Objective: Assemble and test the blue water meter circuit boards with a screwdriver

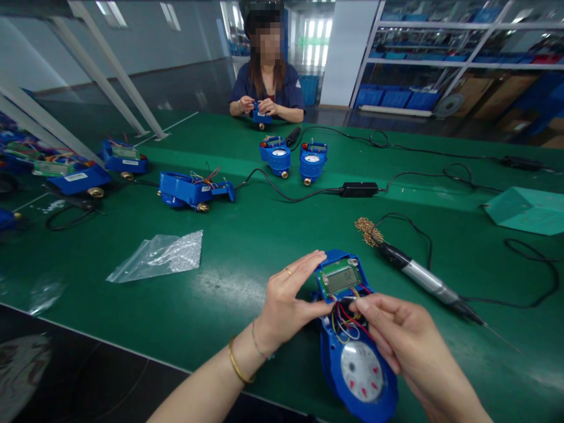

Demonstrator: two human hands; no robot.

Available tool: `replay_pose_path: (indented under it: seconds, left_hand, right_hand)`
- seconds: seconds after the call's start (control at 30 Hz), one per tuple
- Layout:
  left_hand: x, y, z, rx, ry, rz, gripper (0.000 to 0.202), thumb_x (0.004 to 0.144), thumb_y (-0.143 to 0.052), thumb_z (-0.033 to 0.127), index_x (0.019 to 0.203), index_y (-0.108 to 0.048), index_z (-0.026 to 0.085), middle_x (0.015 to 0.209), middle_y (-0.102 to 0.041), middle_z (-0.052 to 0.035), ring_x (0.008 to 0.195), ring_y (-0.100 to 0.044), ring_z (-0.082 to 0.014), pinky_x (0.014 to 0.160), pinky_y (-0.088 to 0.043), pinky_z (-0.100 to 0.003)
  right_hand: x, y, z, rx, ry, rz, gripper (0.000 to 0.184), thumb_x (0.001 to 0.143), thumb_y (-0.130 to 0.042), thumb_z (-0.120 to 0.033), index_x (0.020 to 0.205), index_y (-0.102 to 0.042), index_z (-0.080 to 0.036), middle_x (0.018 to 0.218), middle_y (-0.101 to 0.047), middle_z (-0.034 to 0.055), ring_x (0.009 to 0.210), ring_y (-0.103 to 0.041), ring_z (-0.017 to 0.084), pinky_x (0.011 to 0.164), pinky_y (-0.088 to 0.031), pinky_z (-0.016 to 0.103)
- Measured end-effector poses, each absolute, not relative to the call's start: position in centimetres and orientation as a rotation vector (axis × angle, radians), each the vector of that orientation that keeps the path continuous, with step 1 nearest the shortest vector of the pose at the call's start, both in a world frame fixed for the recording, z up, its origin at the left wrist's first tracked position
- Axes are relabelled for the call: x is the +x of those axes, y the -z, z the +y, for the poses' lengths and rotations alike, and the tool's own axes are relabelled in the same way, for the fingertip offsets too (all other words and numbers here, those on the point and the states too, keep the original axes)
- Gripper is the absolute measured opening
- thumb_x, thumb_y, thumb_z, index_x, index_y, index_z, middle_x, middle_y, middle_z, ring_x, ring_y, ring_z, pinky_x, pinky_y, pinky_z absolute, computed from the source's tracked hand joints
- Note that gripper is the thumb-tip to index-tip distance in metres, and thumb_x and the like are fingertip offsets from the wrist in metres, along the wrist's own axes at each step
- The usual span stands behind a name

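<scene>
A blue water meter (328, 352) stands in front of me, with a round white dial (362, 371) at its near end. At its far end a green circuit board carries a small grey display (341, 281). Red, yellow and white wires (346, 323) loop out of the open middle. My left hand (288, 294) grips the meter's upper housing, fingers along the far left edge and thumb by the wires. With thumb and index finger, my right hand (392, 323) pinches at the wire opening; the small piece there is mostly hidden by the fingertips.
An electric screwdriver (425, 279) lies right, beside a pile of brass screws (368, 230). A plastic bag (171, 255) lies left. More blue meters (189, 189) stand further back, with black cables (282, 197) and a green bin (529, 211). Opposite, a person (267, 88) handles another meter.
</scene>
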State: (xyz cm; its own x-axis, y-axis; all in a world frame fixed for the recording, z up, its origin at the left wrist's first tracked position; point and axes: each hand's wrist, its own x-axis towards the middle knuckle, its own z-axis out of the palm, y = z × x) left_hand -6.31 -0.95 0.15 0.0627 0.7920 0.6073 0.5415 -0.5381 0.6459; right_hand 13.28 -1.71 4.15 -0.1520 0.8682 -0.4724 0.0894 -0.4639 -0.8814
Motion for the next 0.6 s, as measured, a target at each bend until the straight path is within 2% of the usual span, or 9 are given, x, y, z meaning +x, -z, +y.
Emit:
replay_pose_path:
  seconds: [0.13, 0.3, 0.5, 0.6]
  left_hand:
    - [-6.1, -0.3, -1.0, 1.922, -1.421, 1.409, 0.067, 0.065, -0.09, 0.026, 0.126, -0.065, 0.015, 0.122, -0.073, -0.0103, 0.109, -0.071, -0.0224, 0.103, -0.057, -0.033]
    - [-5.8, -0.5, -0.9, 1.591, -1.388, 1.36, 0.06, 0.063, -0.09, 0.025, 0.118, -0.07, 0.016, 0.111, -0.076, -0.007, 0.099, -0.074, -0.0223, 0.095, -0.061, -0.033]
    - [-5.9, 0.0, -0.5, 1.207, -1.293, 1.198, 0.062, 0.058, -0.091, 0.025, 0.114, -0.069, 0.012, 0.11, -0.076, -0.0105, 0.104, -0.072, -0.0269, 0.097, -0.059, -0.038]
    - [-6.3, 0.4, 0.0, 1.123, -1.222, 1.065, 0.061, 0.057, -0.09, 0.024, 0.112, -0.066, 0.012, 0.109, -0.075, -0.0112, 0.105, -0.072, -0.0264, 0.097, -0.058, -0.038]
  right_hand:
    - [13.0, -4.4, -1.8, -1.534, -1.665, -1.121, 0.052, 0.072, -0.075, -0.063, 0.08, -0.07, -0.012, 0.039, -0.04, -0.0059, 0.035, -0.026, 0.002, 0.04, -0.017, 0.018]
    - [12.4, -3.7, -2.2, -1.564, -1.543, -1.173, 0.049, 0.074, -0.072, -0.061, 0.083, -0.073, -0.013, 0.04, -0.039, -0.006, 0.036, -0.028, 0.005, 0.039, -0.021, 0.019]
    - [11.9, -1.4, -2.5, -1.512, -1.295, -1.353, 0.043, 0.081, -0.066, -0.058, 0.077, -0.074, -0.016, 0.047, -0.052, -0.0005, 0.038, -0.027, 0.006, 0.036, -0.013, 0.021]
    - [11.5, -1.2, -2.6, -1.487, -1.284, -1.35, 0.042, 0.082, -0.066, -0.056, 0.071, -0.072, -0.016, 0.053, -0.056, 0.0007, 0.043, -0.029, 0.007, 0.038, -0.016, 0.021]
